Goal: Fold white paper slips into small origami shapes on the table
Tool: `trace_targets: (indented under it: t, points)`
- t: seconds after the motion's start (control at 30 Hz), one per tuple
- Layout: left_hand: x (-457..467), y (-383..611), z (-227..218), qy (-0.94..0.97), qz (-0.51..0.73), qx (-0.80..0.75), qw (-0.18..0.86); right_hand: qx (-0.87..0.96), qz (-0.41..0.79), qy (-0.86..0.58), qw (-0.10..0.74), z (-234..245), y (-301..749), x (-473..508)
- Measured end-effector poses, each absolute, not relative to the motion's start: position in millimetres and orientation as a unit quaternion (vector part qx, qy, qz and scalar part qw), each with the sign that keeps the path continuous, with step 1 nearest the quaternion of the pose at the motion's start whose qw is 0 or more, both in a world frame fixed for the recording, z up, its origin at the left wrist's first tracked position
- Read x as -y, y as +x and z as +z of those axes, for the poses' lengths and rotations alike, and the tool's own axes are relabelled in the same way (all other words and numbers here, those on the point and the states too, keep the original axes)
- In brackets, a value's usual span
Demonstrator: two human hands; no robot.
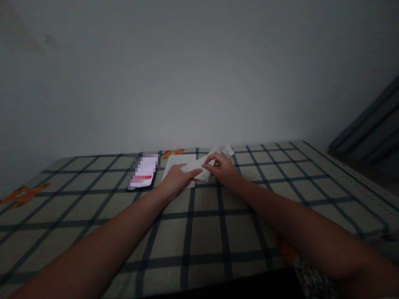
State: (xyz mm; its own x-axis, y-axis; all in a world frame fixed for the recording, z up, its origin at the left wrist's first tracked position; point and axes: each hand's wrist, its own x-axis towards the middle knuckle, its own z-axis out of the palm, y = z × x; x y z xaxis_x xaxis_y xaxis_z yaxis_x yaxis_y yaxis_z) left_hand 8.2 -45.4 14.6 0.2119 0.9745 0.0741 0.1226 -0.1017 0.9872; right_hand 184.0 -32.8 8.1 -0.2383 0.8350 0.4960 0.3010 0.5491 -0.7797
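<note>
A folded white tissue [195,165] with a textured edge is held between both hands, above the checked cloth. My left hand [178,177] grips its left end, with the thumb lying on top. At the other end, my right hand [222,166] pinches the tissue between thumb and forefinger, the other fingers curled in. Under and behind the left hand lies a printed white sheet of paper [181,159], partly covered. Just beyond the right hand sits a small crumpled white piece [228,150] that looks like tissue.
To the left of the hands, a phone [143,172] with a lit, blurred screen rests on the checked cloth [205,224]. A pale wall [199,74] rises along the far edge. Dark folded fabric [370,120] hangs at the right.
</note>
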Motion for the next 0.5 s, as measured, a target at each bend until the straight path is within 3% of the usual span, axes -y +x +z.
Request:
trace_targets:
  t: [0.5]
  points:
    - [47.2,11.8,11.0,0.576,0.445,-0.453,0.516,0.734,0.292,-0.385,0.477,5.2,183.3,31.9]
